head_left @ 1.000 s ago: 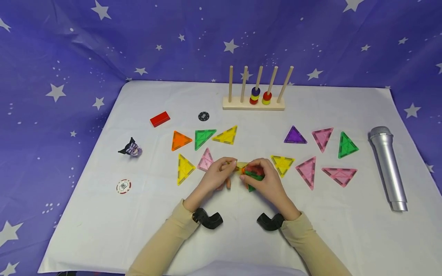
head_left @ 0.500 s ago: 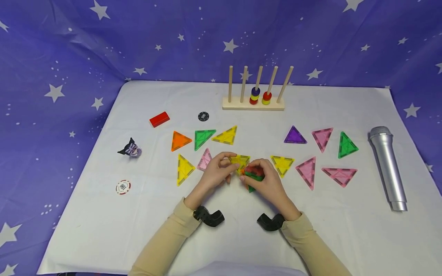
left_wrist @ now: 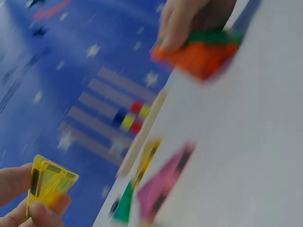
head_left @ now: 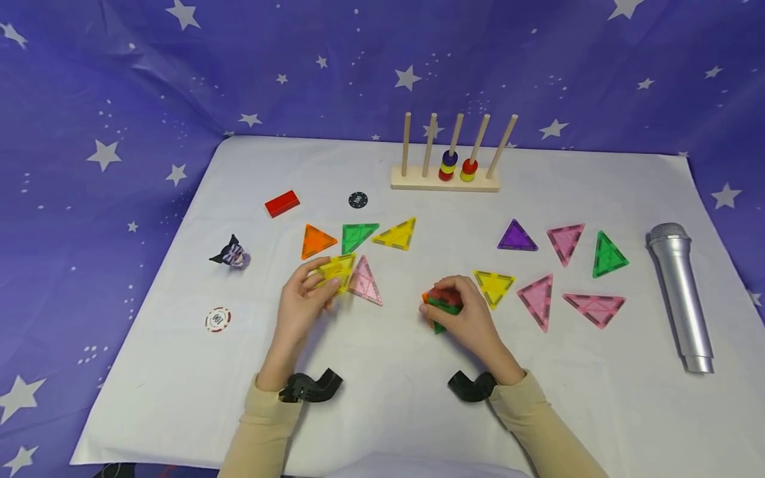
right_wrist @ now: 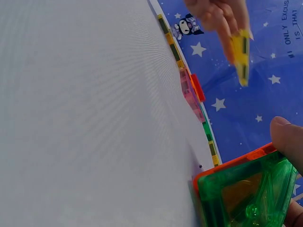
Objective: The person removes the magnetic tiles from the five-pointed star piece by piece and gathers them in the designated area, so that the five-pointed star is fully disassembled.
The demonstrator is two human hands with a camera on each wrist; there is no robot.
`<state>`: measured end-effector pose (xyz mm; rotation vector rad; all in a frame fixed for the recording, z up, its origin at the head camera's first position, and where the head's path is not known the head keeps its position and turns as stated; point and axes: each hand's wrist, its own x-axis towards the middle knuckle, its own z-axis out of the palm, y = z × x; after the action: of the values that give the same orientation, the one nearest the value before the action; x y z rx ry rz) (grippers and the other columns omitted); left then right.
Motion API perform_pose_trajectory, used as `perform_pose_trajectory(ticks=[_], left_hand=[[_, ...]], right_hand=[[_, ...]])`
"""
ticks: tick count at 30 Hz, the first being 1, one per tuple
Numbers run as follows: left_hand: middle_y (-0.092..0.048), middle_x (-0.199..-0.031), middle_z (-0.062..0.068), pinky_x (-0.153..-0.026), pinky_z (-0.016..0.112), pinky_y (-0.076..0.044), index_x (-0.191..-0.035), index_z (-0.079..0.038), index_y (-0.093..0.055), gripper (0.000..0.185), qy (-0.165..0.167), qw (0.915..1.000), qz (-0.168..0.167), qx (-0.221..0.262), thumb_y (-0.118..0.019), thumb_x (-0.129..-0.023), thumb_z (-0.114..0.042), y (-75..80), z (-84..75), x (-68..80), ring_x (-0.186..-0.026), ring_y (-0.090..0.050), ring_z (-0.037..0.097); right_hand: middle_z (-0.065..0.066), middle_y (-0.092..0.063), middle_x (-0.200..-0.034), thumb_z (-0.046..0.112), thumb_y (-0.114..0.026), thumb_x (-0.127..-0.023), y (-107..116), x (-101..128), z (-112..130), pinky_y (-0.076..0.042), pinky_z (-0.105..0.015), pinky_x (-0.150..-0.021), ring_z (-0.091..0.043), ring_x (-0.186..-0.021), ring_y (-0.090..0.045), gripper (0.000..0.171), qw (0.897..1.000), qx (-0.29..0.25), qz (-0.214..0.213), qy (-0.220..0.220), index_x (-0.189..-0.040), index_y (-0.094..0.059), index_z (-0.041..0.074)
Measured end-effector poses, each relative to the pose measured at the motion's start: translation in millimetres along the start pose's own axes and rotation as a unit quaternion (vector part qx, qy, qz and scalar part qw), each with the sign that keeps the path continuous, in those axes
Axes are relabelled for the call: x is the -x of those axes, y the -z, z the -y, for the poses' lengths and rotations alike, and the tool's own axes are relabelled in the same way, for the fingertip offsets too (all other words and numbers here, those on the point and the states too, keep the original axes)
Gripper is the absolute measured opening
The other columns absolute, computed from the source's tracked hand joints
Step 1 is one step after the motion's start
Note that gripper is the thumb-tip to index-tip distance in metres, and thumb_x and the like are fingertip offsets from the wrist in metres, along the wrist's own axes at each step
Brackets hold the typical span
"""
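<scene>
My left hand pinches a yellow triangular magnetic tile between thumb and fingers. It is raised over the left group of tiles, as the right wrist view also shows. Near the middle, my right hand grips a stack of triangular magnetic tiles by its side, a green one in front of an orange one. Fingers cover part of that stack in the head view. A pink tile lies just right of the left hand; that hand hides the table under it.
Orange, green and yellow tiles lie beyond the left hand. Right of the right hand are several more, including a purple tile. Around them are a peg rack, silver microphone, red block, small figure and two poker chips.
My left hand has carried the yellow tile leftward, away from the stack in the right hand. The right hand stays nearly where it was, still gripping the stack.
</scene>
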<state>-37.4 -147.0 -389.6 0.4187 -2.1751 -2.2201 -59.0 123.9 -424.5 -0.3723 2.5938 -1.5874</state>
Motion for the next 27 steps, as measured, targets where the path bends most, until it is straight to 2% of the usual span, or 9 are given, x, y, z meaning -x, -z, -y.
perform_pose_trajectory(ticks=[3,6,9,12,18,23,25,27], left_hand=[[-0.058,-0.079,0.002,-0.039,0.018,-0.030,-0.122,-0.008,-0.051,0.040,0.018,0.9980,-0.060,-0.003,-0.063,-0.084,-0.005,25.4,0.8,3.8,-0.046,-0.046,0.013],[-0.058,-0.075,-0.001,-0.039,0.018,-0.030,-0.121,-0.010,-0.050,0.040,0.053,0.9932,-0.104,0.006,-0.064,-0.084,-0.008,44.6,4.3,7.0,-0.046,-0.046,0.012],[-0.055,-0.070,-0.003,-0.037,0.017,-0.030,-0.119,-0.010,-0.050,0.039,0.081,0.9878,-0.132,0.008,-0.065,-0.084,-0.009,56.2,9.6,8.9,-0.045,-0.046,0.012],[-0.054,-0.068,-0.004,-0.036,0.017,-0.030,-0.116,-0.008,-0.051,0.036,0.090,0.9838,-0.154,-0.015,-0.066,-0.083,-0.010,62.2,15.3,8.7,-0.043,-0.045,0.011],[-0.050,-0.064,-0.003,-0.035,0.017,-0.029,-0.109,-0.004,-0.058,0.027,0.068,0.9807,-0.150,-0.105,-0.065,-0.083,-0.008,67.1,24.1,6.1,-0.040,-0.039,0.007],[-0.054,-0.065,0.001,-0.042,0.018,-0.032,-0.100,-0.003,-0.064,0.020,0.027,0.9653,-0.139,-0.219,-0.067,-0.081,-0.007,69.3,25.5,5.9,-0.046,-0.038,0.005],[-0.056,-0.064,0.003,-0.044,0.019,-0.031,-0.099,-0.003,-0.064,0.019,0.020,0.9585,-0.138,-0.249,-0.067,-0.081,-0.008,69.8,24.6,6.8,-0.049,-0.039,0.006],[-0.058,-0.064,0.005,-0.046,0.019,-0.032,-0.099,-0.004,-0.064,0.018,0.013,0.9576,-0.133,-0.255,-0.066,-0.082,-0.010,68.5,22.6,7.7,-0.050,-0.042,0.007]], right_hand=[[-0.004,-0.052,-0.105,0.026,-0.077,-0.072,0.5,0.3,0.4,-0.039,-0.038,-0.079,-0.019,-0.092,-0.048,0.038,1.000,0.003,-0.001,-0.004,-0.101,-0.057,0.011],[-0.006,-0.052,-0.105,0.024,-0.077,-0.072,1.1,0.2,1.3,-0.038,-0.039,-0.080,-0.020,-0.092,-0.048,0.038,1.000,0.000,0.000,-0.003,-0.101,-0.057,0.010],[-0.006,-0.052,-0.106,0.022,-0.077,-0.072,1.1,-0.1,2.0,-0.038,-0.039,-0.081,-0.021,-0.093,-0.048,0.038,1.000,-0.003,0.002,-0.002,-0.101,-0.057,0.010],[-0.006,-0.052,-0.106,0.022,-0.077,-0.072,0.4,0.1,2.4,-0.038,-0.039,-0.081,-0.021,-0.093,-0.048,0.038,1.000,-0.007,0.004,-0.002,-0.101,-0.057,0.009],[-0.006,-0.052,-0.107,0.022,-0.077,-0.072,0.2,1.0,2.6,-0.038,-0.039,-0.080,-0.020,-0.093,-0.048,0.038,1.000,-0.014,0.004,-0.007,-0.102,-0.056,0.009],[-0.006,-0.052,-0.107,0.022,-0.077,-0.073,0.5,0.3,2.9,-0.038,-0.039,-0.080,-0.020,-0.094,-0.048,0.038,1.000,-0.012,0.002,-0.005,-0.102,-0.056,0.010],[-0.006,-0.052,-0.107,0.022,-0.077,-0.073,0.6,0.1,3.0,-0.038,-0.039,-0.080,-0.020,-0.094,-0.048,0.038,1.000,-0.013,0.003,-0.004,-0.102,-0.056,0.010],[-0.006,-0.052,-0.107,0.022,-0.077,-0.073,1.0,-0.1,3.1,-0.039,-0.039,-0.080,-0.020,-0.093,-0.048,0.038,1.000,-0.011,0.004,-0.002,-0.102,-0.056,0.009]])
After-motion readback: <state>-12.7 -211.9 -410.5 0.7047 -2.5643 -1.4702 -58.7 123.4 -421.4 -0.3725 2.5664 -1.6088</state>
